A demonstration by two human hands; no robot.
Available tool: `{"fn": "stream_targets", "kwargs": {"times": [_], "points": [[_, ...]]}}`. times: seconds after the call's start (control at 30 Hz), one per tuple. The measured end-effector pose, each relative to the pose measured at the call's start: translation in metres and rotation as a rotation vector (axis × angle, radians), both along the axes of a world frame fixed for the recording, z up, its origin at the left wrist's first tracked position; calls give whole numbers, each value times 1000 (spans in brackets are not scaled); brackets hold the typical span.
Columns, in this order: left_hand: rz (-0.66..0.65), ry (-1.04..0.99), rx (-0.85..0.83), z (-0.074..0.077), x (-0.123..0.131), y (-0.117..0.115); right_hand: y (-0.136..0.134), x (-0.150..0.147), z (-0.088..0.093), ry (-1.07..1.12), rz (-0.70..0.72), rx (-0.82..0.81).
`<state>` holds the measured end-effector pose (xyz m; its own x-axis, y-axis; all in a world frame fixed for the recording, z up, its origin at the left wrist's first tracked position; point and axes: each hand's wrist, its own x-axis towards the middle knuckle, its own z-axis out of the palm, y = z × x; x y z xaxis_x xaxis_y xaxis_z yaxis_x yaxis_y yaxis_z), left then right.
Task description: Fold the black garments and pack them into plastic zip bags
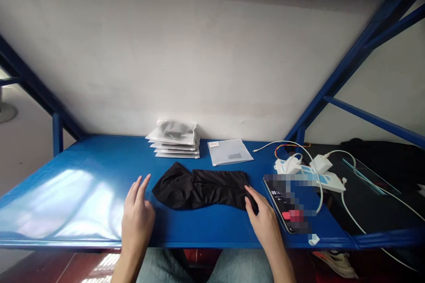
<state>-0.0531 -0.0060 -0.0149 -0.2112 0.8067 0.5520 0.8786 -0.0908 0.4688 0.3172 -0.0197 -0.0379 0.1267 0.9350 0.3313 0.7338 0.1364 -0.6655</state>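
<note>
A black cloth item (pixel 212 188) lies flat and lengthwise on the blue tabletop in front of me. Its left end tapers to a pointed, hood-like shape, while the right part is a straight, folded band. My left hand (pixel 137 214) is just off the pointed end, fingers stretched and apart, holding nothing. At the band's right end, my right hand (pixel 262 212) has its thumb and fingers closed on the cloth's edge. Behind the cloth stand a stack of frosted zip bags (pixel 174 141) and, to its right, a single flat zip bag (pixel 229 152).
A phone (pixel 280 205) lies right of my right hand. Beyond it sit a white power strip (pixel 328 181) with plugged chargers and loose white cables. The blue table (pixel 199 230) meets a pale wall (pixel 212 62), with slanted blue frame bars (pixel 341 66) at both sides.
</note>
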Motion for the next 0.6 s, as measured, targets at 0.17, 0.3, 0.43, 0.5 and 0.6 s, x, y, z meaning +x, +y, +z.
{"fn": "stream_targets", "kwargs": {"times": [0.17, 0.3, 0.43, 0.5, 0.6], "points": [[-447, 137, -103, 9, 13, 17, 5, 13, 8, -10, -5, 17], [-473, 249, -315, 17, 22, 46, 14, 24, 23, -121, 141, -65], [-532, 214, -357, 33, 12, 41, 9, 33, 32, -145, 185, 45], [-594, 171, -307, 42, 2, 22, -5, 39, 28, -129, 224, 82], [-734, 196, -299, 52, -15, -10, -37, 50, 19, -142, 289, 27]]}}
